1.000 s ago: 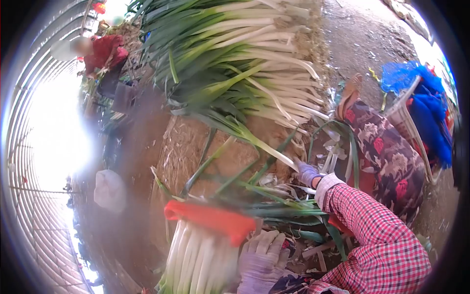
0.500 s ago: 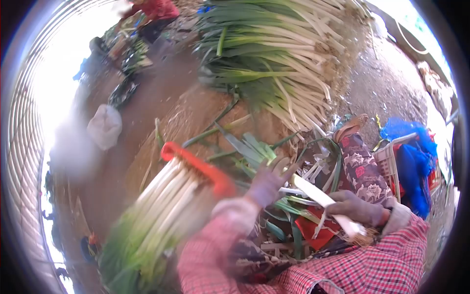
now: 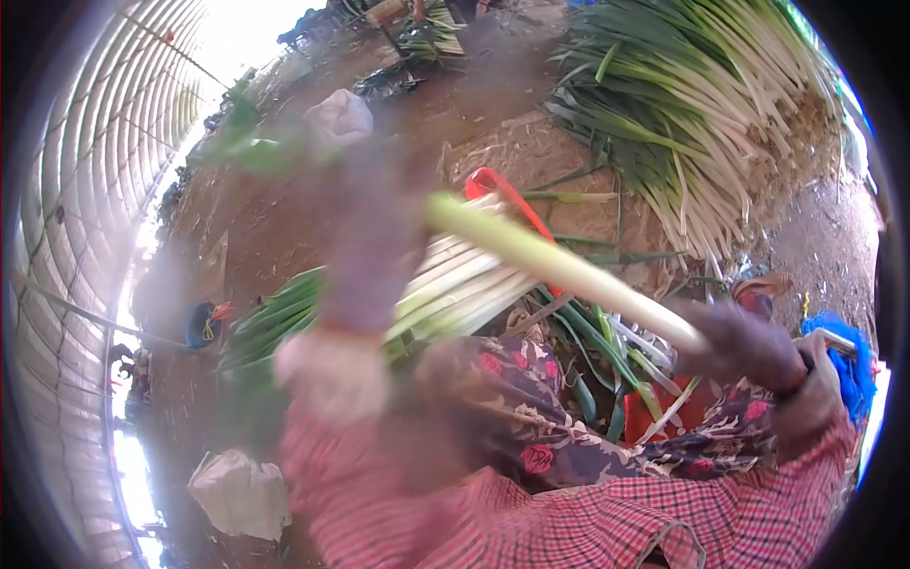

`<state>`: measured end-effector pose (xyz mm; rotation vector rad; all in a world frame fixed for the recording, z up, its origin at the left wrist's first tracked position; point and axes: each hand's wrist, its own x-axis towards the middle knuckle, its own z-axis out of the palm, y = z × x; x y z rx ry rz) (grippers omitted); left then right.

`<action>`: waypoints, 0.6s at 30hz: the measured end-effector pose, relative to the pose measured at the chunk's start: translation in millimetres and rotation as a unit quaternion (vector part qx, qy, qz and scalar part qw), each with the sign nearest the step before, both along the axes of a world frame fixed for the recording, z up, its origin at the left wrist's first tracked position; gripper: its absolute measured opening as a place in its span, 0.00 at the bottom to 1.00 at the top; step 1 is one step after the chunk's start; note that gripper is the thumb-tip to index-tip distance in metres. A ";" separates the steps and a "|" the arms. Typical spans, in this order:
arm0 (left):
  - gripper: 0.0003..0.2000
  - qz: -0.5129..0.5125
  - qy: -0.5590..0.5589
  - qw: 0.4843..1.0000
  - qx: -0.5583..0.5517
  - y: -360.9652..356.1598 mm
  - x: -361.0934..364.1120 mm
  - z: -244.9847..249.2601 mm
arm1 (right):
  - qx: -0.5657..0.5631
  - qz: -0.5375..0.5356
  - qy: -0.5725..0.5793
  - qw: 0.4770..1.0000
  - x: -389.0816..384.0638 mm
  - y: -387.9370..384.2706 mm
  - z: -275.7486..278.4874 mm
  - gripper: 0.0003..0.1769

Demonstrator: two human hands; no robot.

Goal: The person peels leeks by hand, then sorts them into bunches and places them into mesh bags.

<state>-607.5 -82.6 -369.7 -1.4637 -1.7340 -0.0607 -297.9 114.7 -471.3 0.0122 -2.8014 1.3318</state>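
A long leek (image 3: pixel 569 270) stretches between both hands, its green top blurred at the upper left. My left hand (image 3: pixel 379 204), gloved and smeared by motion, is around its upper part. My right hand (image 3: pixel 735 343), also gloved and blurred, is closed on the white lower end. Below the held leek lies a row of leeks (image 3: pixel 455 284) with white stems to the right and green leaves to the left. A red band (image 3: pixel 512 194) stands at the stem end. Loose leaves and trimmings (image 3: pixel 616 356) lie before my lap.
A large leek pile (image 3: pixel 682 114) covers the upper right. A blue net (image 3: pixel 853 365) is at the far right, a red piece (image 3: pixel 664 417) by my legs. White sacks (image 3: pixel 242 493) (image 3: pixel 341 116) lie at the left. Farther back are more bundled greens (image 3: pixel 427 38).
The held leek has risen and now spans a wider gap. My left hand has moved left and up, away from my right hand. The camera view has shifted, so the surroundings sit differently.
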 end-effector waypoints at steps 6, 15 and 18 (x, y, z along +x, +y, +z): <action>0.23 0.216 -0.020 0.949 -0.227 -131.0 -35.9 -37.8 | 0.365 -0.017 0.210 0.907 -196.4 8.9 -89.8 0.27; 0.23 0.313 -0.153 0.928 -0.132 -166.6 -94.0 -189.0 | 0.319 -0.003 0.198 0.927 -290.4 -26.0 -207.8 0.33; 0.22 0.341 -0.174 0.914 -0.133 -165.9 -93.9 -201.4 | 0.336 0.035 0.161 0.927 -298.6 -31.0 -201.3 0.42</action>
